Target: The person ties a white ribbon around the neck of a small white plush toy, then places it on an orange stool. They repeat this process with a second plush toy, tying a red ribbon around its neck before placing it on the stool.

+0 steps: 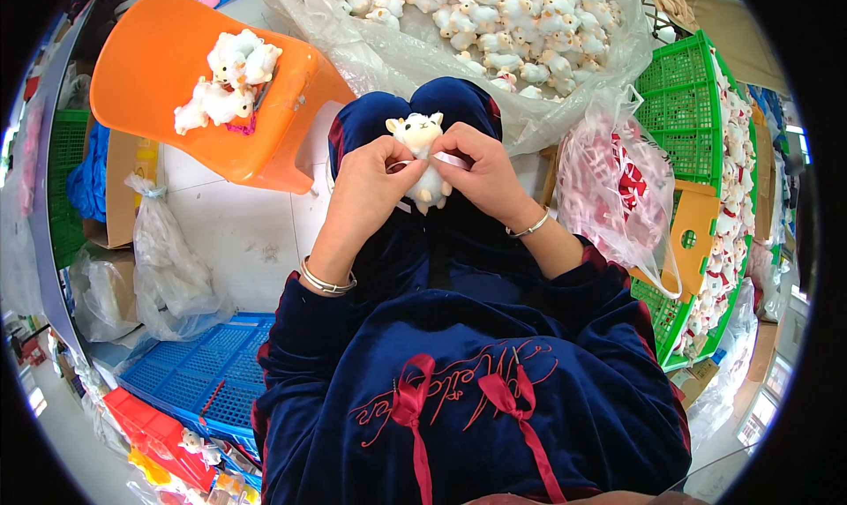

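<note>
A small white plush animal (417,133) with cream ears and feet rests upright between my knees, facing up. A narrow pale ribbon (453,160) runs at its neck, with ends showing by both hands. My left hand (372,186) pinches the ribbon at the left of the neck, thumb against fingers. From the other side, my right hand (481,168) pinches the ribbon close to the plush's chest. The two thumbs almost meet in front of the toy. Whether the ribbon is crossed or knotted there is hidden by my fingers.
Several similar plush toys (231,73) lie on an orange chair (159,55) at left. Ahead, a clear plastic sheet (344,51) holds a large heap of them. Green crates (679,108) and a bag with red-and-white pieces (609,192) stand right; a blue crate (207,364) sits lower left.
</note>
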Available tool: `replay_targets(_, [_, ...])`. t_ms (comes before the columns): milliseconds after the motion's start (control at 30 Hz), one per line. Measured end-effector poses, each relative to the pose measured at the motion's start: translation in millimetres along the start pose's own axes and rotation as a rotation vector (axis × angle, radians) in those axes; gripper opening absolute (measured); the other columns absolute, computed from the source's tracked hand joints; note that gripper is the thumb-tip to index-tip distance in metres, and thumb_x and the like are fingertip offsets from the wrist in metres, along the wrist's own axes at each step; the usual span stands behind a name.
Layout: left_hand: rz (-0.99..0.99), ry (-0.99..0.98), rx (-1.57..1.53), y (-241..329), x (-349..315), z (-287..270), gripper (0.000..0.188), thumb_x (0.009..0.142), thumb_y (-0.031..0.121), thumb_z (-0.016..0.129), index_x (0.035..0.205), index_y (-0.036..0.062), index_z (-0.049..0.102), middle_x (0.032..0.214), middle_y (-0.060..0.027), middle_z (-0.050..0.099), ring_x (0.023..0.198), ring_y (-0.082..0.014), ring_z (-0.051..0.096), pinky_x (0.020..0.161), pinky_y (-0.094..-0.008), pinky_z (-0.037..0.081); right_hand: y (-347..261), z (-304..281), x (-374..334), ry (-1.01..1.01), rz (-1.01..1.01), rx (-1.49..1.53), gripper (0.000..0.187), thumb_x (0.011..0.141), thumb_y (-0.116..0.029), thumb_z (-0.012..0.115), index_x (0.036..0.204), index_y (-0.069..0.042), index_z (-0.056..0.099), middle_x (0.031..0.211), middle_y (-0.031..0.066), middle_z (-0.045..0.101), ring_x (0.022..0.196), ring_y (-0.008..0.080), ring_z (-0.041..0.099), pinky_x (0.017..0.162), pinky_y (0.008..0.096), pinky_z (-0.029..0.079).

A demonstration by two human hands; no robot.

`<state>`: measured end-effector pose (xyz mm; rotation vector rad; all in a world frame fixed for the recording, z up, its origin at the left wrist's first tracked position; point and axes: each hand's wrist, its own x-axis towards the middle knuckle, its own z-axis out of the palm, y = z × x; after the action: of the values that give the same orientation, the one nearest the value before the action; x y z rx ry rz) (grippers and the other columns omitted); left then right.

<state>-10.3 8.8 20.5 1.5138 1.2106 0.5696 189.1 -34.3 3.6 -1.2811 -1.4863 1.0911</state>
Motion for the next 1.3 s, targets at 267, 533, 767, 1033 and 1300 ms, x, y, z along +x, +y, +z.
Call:
replay_targets(267, [0.012,0.024,0.084,3.5,0.3,5.1,0.024,0.09,0.021,0.077,0.089,-0.0022,0.068,0.076,-0.0098,0.069,0.066,-0.0163,0.064,0.063,-0.0311,0.051,-4.7,-4.2,0.8,-0.089,0.063,0.187,0.007,0.095,-0.005,0.072,0.1,-0.001,0.07,0.095,-0.0002,0.059,0.083,0.0072,0.054,0.073,0.0228,0.042])
replay_targets(533, [-0.005,-0.058,-0.038,-9.4,7.9,0.6,0.025,0.092,0.022,0.076,0.093,-0.0017,0.071,0.077,-0.005,0.068,0.068,-0.0103,0.063,0.064,-0.0266,0.05,-10.2,-6.4,6.8,-0.136,0.009,0.12,0.007,0.095,-0.007,0.072,0.1,-0.002,0.072,0.097,-0.0007,0.06,0.085,0.008,0.055,0.074,0.0232,0.043])
replay_targets(767, [-0.228,-0.134,-0.52,1.7,4.4,-3.2,0.021,0.098,0.024,0.071,0.095,0.003,0.074,0.076,0.0037,0.064,0.062,-0.0021,0.05,0.054,-0.0178,0.036,-15.2,-8.4,7.8,-0.154,-0.025,0.129,0.007,0.094,-0.006,0.072,0.1,-0.004,0.073,0.096,0.0007,0.059,0.086,0.0111,0.057,0.077,0.0244,0.045])
replay_targets(1033, [-0.22,-0.236,-0.604,3.5,-1.6,-3.9,0.01,0.097,0.011,0.069,0.102,0.0041,0.074,0.085,0.0015,0.065,0.069,-0.0039,0.053,0.061,-0.0187,0.041,-20.9,-12.4,11.9,-0.17,-0.049,-0.027,0.013,0.087,-0.006,0.075,0.101,-0.004,0.077,0.091,0.0045,0.065,0.088,0.019,0.063,0.077,0.0296,0.049])
replay_targets(1300, [0.068,-0.029,-0.382,-22.9,1.8,26.1,0.018,0.089,0.005,0.072,0.105,-0.0014,0.072,0.099,-0.003,0.069,0.086,-0.0091,0.064,0.078,-0.0242,0.051,-39.3,-4.4,19.2,-0.149,-0.076,0.17,0.015,0.094,-0.004,0.069,0.108,-0.003,0.073,0.095,0.0045,0.066,0.089,0.0135,0.063,0.078,0.0288,0.051])
